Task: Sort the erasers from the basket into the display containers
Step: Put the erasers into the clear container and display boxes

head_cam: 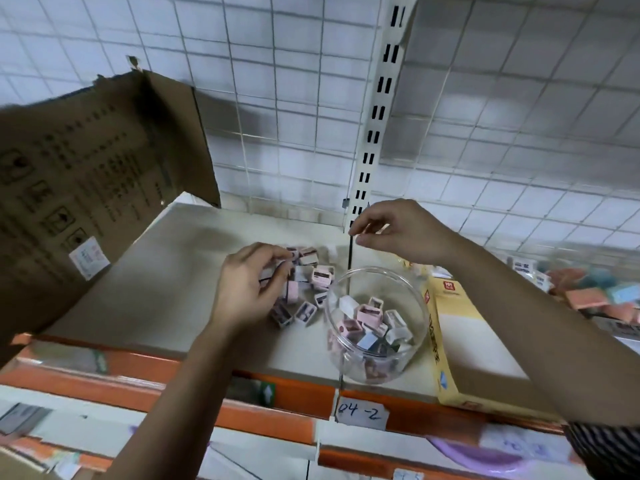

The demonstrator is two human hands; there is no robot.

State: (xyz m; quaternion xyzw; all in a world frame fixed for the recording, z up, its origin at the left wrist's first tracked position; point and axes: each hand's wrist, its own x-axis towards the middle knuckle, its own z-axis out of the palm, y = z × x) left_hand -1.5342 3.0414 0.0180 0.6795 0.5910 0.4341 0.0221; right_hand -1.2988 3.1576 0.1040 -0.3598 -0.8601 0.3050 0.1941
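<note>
Since there's only the head view to go on, here's what it gives you. The left hand [249, 289] has its fingers curled down onto a loose pile of small pink, white and grey block erasers [311, 282] on the beige shelf board [166, 271]. The fingertips look clamped on a block or two at the pile's near-left edge, so my guess is it's grabbing the next ones to move.

Just right of those fingertips stands the clear round plastic jar [401, 296], mouth open. That placement makes sense, since it's a short hop from pile to jar. A layer of sorted erasers [370, 327] covers its bottom.

The right hand [398, 230] hovers beyond the jar's far rim, thumb and forefinger drawn close and the other fingers curled. I honestly can't tell if it's pinching anything.

Below that hand's fingers, right beside the jar, lies a pale yellow cardboard carton [450, 327]. Well left of the left fingers is a big brown cardboard box [97, 188] with its flap up. I can't make out a basket. I'd call the job partway done, with plenty of blocks on the shelf.
</note>
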